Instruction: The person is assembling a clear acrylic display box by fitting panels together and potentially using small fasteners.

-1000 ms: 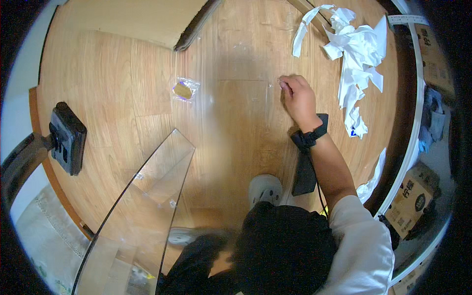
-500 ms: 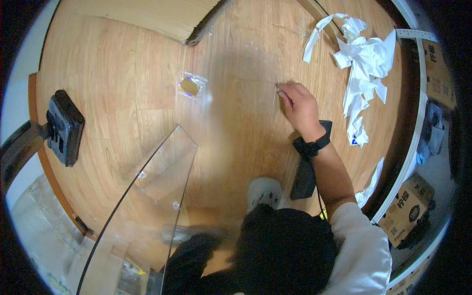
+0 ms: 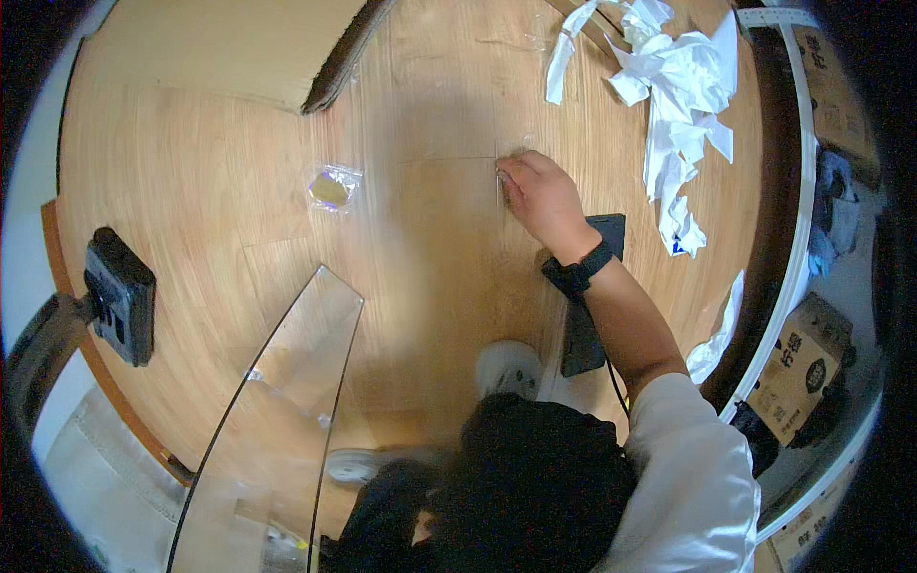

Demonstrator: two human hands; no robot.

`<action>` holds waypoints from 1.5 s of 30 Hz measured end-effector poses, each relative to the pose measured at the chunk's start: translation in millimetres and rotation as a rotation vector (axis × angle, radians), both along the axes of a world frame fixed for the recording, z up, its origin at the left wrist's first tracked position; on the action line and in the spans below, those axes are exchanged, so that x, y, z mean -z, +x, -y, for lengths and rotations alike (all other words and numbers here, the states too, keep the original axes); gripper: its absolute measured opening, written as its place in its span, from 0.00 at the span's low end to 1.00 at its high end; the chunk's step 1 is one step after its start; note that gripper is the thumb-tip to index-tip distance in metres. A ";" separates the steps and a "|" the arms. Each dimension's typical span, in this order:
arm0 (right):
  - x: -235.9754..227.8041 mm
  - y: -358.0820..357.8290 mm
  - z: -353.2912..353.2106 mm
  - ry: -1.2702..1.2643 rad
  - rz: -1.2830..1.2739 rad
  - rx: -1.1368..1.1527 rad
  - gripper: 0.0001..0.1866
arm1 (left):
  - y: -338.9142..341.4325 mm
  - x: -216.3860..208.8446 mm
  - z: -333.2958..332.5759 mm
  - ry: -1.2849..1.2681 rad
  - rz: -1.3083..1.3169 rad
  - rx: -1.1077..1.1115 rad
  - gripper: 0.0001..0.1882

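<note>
The fingers (image 3: 511,181) of the right hand (image 3: 543,199) are curling together and pressing their tips down on the wooden floor (image 3: 191,191), right at a thin seam between boards; whether they are pinching something tiny there is too small to tell. The hand is lying knuckles up, wrist bent slightly, which suits picking or scraping at a flat surface. A dark wristband (image 3: 576,272) is circling the wrist, and the bare forearm is running back and to the right into a white sleeve (image 3: 688,468). The left hand is not showing anywhere.

Just beside the forearm a flat black device (image 3: 594,296) is lying on the floor, within easy reach. Well apart to the left, a small clear plastic bag (image 3: 332,187) with something yellowish inside is resting on the boards. Crumpled white paper (image 3: 683,105) is heaping near the far right edge of the floor. A clear glass panel (image 3: 277,420) is standing at the lower left, and a black block (image 3: 119,296) is sitting by the left edge.
</note>
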State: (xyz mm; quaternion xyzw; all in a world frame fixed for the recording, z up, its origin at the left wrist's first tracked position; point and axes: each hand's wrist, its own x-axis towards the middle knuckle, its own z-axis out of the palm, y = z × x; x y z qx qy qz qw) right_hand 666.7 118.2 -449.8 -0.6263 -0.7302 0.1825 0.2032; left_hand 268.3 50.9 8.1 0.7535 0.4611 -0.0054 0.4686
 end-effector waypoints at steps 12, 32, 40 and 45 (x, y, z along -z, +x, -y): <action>-46.3 -10.8 7.8 0.012 -0.325 0.195 0.07 | 19.4 46.7 17.9 0.453 0.275 -0.270 0.06; -267.8 -151.1 -5.9 -0.202 -1.329 -0.903 0.08 | 30.4 49.4 33.5 0.566 0.012 -0.368 0.23; -282.4 -183.0 -4.5 -0.334 -1.523 -1.017 0.08 | 27.7 48.7 33.7 0.594 0.003 -0.369 0.22; -279.7 -197.5 -4.4 -0.306 -1.610 -1.050 0.06 | 29.1 48.6 31.8 0.603 0.019 -0.356 0.20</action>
